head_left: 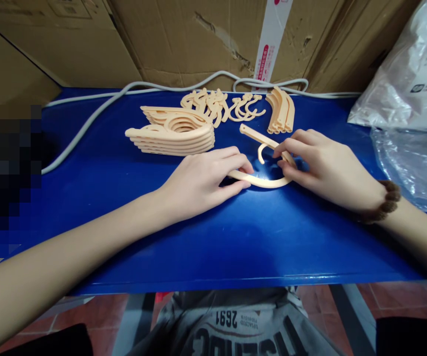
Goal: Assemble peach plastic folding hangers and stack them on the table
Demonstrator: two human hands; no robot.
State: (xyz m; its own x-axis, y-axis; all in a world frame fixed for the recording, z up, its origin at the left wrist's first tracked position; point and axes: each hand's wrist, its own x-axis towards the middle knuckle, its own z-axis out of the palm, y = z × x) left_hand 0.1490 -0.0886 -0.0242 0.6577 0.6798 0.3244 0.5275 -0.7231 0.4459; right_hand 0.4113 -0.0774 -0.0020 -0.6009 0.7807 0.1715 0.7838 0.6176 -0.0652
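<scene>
A cream plastic folding hanger (267, 183) lies low over the blue table between my hands. My left hand (213, 180) pinches the left end of its curved arm between thumb and fingers. At the other end my right hand (315, 155) closes on the joint, where a straighter arm (254, 135) slants up to the left. A small hook (261, 154) shows between the two arms, close to my right fingertips. Those fingers partly cover the joint. Behind my left hand sits a stack of similar folded hangers (176, 141).
Loose hooks (208, 104) lie in a pile at the back, with several more hooks (246, 108) beside them. Curved arm pieces (280, 111) are bunched right of these. A white cable (98, 118) runs along cardboard boxes (198, 44). Plastic bags (402, 74) rest at the right.
</scene>
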